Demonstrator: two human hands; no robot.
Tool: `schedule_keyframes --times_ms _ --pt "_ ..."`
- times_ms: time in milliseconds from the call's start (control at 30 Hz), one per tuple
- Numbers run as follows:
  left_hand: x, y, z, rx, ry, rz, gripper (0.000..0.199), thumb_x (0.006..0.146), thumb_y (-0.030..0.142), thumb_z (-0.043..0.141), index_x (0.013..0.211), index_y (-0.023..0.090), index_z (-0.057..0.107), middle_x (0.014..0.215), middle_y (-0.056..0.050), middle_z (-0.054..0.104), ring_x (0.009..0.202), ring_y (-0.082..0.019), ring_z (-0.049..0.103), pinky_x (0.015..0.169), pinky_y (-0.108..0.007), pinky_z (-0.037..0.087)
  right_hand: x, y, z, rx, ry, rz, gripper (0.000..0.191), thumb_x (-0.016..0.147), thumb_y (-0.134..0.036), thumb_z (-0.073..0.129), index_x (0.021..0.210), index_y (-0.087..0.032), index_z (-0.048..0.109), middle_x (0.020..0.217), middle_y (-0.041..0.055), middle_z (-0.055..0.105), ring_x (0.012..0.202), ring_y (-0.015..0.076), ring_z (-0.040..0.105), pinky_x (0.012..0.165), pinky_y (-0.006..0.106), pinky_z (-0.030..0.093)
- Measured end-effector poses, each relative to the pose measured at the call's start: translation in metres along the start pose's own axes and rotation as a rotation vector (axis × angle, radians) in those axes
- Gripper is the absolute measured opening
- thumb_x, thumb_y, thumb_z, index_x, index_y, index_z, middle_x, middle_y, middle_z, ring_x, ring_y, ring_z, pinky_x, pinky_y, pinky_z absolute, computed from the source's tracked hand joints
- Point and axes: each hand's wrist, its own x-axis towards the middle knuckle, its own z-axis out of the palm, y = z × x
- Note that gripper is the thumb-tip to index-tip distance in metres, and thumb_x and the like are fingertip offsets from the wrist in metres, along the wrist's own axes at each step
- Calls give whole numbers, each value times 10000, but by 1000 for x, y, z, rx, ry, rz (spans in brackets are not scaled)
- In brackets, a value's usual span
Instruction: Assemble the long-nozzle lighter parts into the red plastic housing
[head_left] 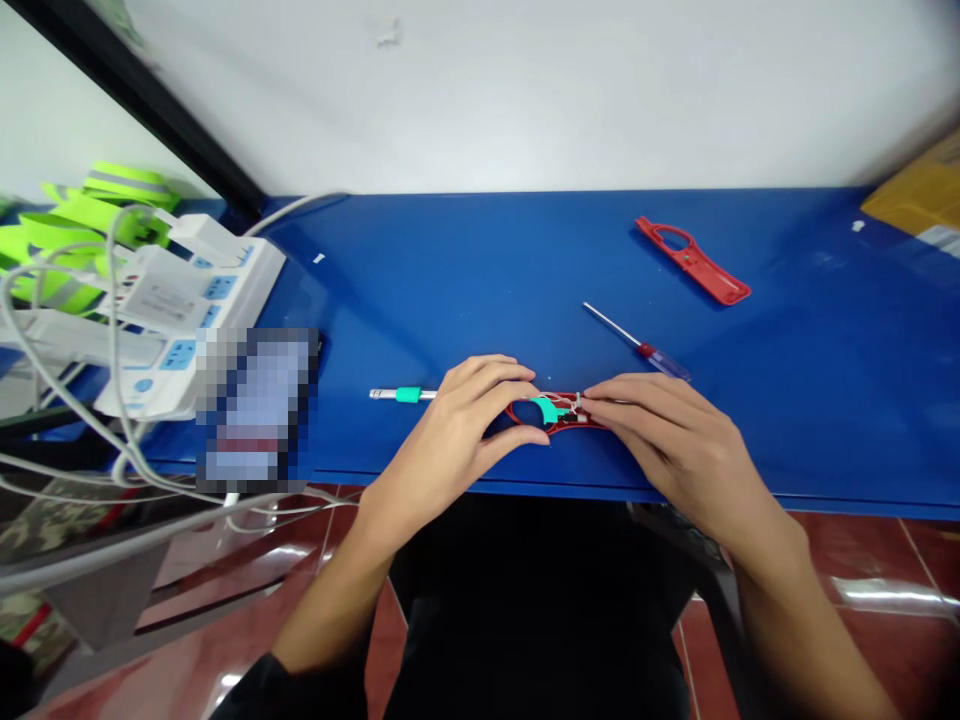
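An opened long-nosed lighter (550,408) lies near the table's front edge, its insides facing up. Its red half casing holds a green trigger and thin whitish wires; a metal tube with a green sleeve (409,394) sticks out on the left. My left hand (484,410) is closed round the trigger end, thumb on the near side and fingers on the far side. My right hand (667,425) has its fingertips pressed together on the handle end, by the wires and a small pale part. That hand hides the rest of the handle.
Beyond my right hand lie a screwdriver (637,342) and the other red casing half (694,262). At the left are a phone (259,405), a white power strip (247,290) with chargers and cables, and yellow-green reflective straps (67,235). A yellow package (922,190) sits far right.
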Motion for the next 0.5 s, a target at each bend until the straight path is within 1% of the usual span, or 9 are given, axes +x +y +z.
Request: schedule_keyframes --times_ms 100,167,300,367,433,500 --pt "1 0 -1 -7 -5 -4 304 977 409 759 1221 246 682 1355 -86 731 1367 -272 624 1160 -524 503 -2 1 2 -10 -1 6 337 1028 -106 647 1333 -242 687 1292 63 779 1187 235 728 1062 447 583" --pt "1 0 0 1 -7 8 293 984 400 752 1219 239 684 1352 -88 730 1372 -269 619 1164 -519 503 -1 0 2 -12 -19 18 369 1037 -116 638 1385 -238 653 1344 73 757 1230 236 709 1101 451 563" --pt "-1 1 1 27 -11 37 292 1003 396 726 1232 219 683 1381 -115 709 1385 -279 610 1164 -529 513 6 -7 2 -25 -107 54 454 1077 -268 622 1521 -206 547 1464 127 681 1326 271 653 1143 484 522" --pt "-1 1 1 36 -15 30 317 1005 400 725 1254 210 681 1398 -123 699 1400 -283 601 1178 -533 512 11 -10 3 -46 -124 56 458 1085 -322 610 1526 -216 548 1472 137 670 1314 288 650 1114 502 525" --pt "-2 0 -1 41 -28 17 353 1007 403 723 1293 203 674 1421 -126 689 1422 -282 588 1201 -534 508 14 -12 5 -61 -138 37 430 1085 -319 607 1505 -231 576 1463 135 670 1300 294 644 1091 511 526" --pt "-3 -1 -4 54 -69 25 387 1023 391 705 1360 207 655 1467 -126 672 1459 -284 569 1243 -558 483 16 -12 7 -50 -165 17 416 1077 -302 622 1486 -233 599 1460 130 664 1309 291 624 1097 509 519"
